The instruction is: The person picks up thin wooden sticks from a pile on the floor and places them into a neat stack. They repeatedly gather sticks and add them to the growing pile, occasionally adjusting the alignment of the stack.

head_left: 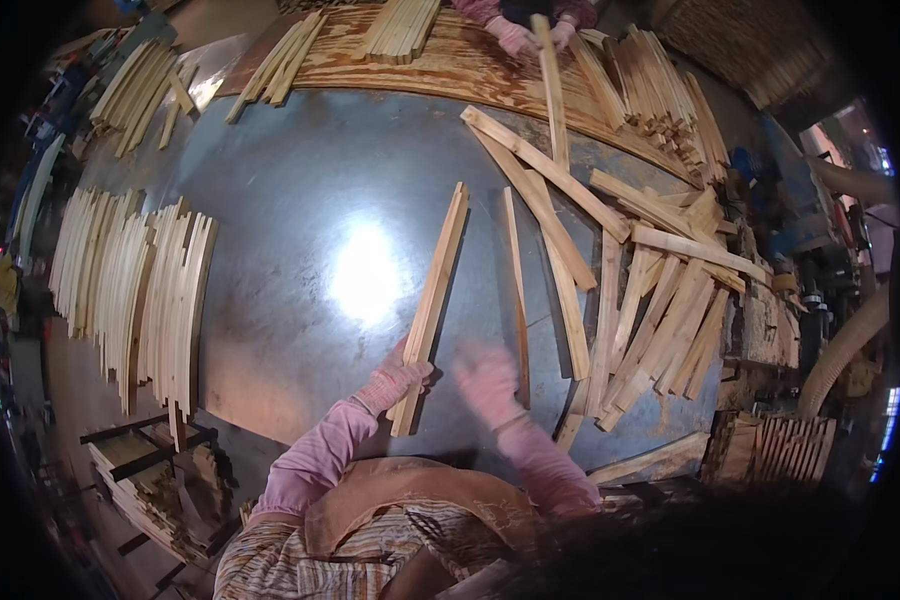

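My left hand (396, 380), in a pale pink glove, is closed round the lower part of a long wooden strip (440, 272). The strip points away from me over the grey metal tabletop (280, 200); whether it is a single piece or two laid together I cannot tell. Just to the right of it is my right hand (487, 384), gloved too and smeared by motion, so its fingers do not show clearly. A thin strip (515, 290) lies right of that hand, beside a loose heap of wooden strips (660, 320).
Rows of strips (135, 290) line the left side. Across the table, a co-worker's gloved hands (515, 42) are at a strip (552, 95) above a worn wooden board (450, 65). A stack of strips (655, 85) stands far right. A ribbed hose (848, 345) curves at the right edge.
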A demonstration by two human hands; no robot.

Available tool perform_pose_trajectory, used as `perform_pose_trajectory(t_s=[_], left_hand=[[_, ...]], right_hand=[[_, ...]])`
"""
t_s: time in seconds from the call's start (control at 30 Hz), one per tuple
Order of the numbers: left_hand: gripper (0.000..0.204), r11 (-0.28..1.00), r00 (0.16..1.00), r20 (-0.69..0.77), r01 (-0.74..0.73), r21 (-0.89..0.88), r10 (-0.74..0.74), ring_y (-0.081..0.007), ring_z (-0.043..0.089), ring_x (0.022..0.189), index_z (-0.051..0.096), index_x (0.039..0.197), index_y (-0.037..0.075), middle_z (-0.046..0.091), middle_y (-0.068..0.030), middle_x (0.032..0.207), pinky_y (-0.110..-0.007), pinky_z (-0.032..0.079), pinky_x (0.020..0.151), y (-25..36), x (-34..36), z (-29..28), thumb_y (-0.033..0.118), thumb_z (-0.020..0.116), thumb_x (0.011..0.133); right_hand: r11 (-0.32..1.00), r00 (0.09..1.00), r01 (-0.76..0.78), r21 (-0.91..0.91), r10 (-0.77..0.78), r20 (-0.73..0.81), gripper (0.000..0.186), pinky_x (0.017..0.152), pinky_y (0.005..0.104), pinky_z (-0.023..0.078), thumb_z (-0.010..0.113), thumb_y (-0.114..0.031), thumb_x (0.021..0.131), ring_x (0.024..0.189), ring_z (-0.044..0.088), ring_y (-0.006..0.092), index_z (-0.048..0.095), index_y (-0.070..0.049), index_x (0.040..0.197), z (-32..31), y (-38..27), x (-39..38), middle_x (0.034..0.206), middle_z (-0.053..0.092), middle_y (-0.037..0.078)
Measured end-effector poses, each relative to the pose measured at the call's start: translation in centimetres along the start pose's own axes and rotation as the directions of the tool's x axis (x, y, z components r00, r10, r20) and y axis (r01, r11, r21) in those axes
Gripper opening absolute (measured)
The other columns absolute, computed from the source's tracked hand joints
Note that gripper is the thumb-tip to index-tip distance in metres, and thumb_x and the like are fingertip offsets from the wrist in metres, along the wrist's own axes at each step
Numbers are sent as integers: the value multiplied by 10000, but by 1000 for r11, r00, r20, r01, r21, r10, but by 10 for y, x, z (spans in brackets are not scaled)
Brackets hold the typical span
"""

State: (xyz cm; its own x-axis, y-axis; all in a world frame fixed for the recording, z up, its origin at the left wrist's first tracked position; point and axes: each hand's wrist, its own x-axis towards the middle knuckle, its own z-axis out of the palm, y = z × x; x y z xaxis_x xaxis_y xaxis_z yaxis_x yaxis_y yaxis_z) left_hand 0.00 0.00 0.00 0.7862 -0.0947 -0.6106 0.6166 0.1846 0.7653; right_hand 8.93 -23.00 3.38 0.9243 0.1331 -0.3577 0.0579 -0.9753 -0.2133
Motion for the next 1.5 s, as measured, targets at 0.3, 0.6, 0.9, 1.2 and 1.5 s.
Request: perform_pose_trajectory(t_s=[0.3, 0.6, 0.9, 1.2, 1.5], left_hand=[[862, 998, 991, -117, -56, 17, 58, -165, 638, 856, 290, 1615, 47, 654, -74, 1071, -324, 563, 760, -19, -34, -21, 200, 787, 928], [668, 963, 950, -265, -96, 251, 164, -293, 645, 1182, 495, 1506, 33, 688, -200, 1273, -393, 490, 1018, -59, -78, -130, 479, 624, 1026], [476, 796, 706, -677, 280, 537, 208, -434, 647, 1140, 660, 1286, 38, 697, -255, 1179, -482, 509, 981, 20, -225, -335, 428, 558, 1031], [402, 301, 480, -625, 590, 749, 615, -379, 652, 1139, 706, 1189, 84, 675, -199, 1261, -480, 530, 969, -16, -310, -581, 395, 658, 939], [394, 202, 227, -442, 651, 731, 867, -327, 660, 1114, 676, 1200, 100, 684, -157, 1228, -453, 524, 979, -10, -276, -571, 282, 761, 861]], right_hand=[[868, 999, 41, 495, -19, -48, 705, 1027, 441, 518, 679, -291, 935, 1148, 640, 448, 411, -95, 1557, 69, 9, 39, 1251, 670, 254], [832, 975, 95, 547, -189, 118, 782, 1032, 477, 505, 695, -334, 918, 1204, 611, 420, 388, -37, 1573, 112, -184, -19, 1334, 604, 271], [916, 946, 223, 332, -286, 152, 825, 1047, 488, 510, 729, -370, 846, 1247, 603, 446, 431, -119, 1574, 124, -318, -40, 1404, 546, 275], [971, 956, 184, 150, -212, 202, 781, 1053, 487, 506, 728, -493, 879, 1251, 593, 459, 508, -68, 1496, 122, -399, -57, 1393, 547, 285], [849, 948, 67, 524, -218, 233, 532, 1005, 467, 494, 646, -377, 957, 1194, 637, 415, 630, -50, 1376, 135, -365, -20, 1233, 704, 254]])
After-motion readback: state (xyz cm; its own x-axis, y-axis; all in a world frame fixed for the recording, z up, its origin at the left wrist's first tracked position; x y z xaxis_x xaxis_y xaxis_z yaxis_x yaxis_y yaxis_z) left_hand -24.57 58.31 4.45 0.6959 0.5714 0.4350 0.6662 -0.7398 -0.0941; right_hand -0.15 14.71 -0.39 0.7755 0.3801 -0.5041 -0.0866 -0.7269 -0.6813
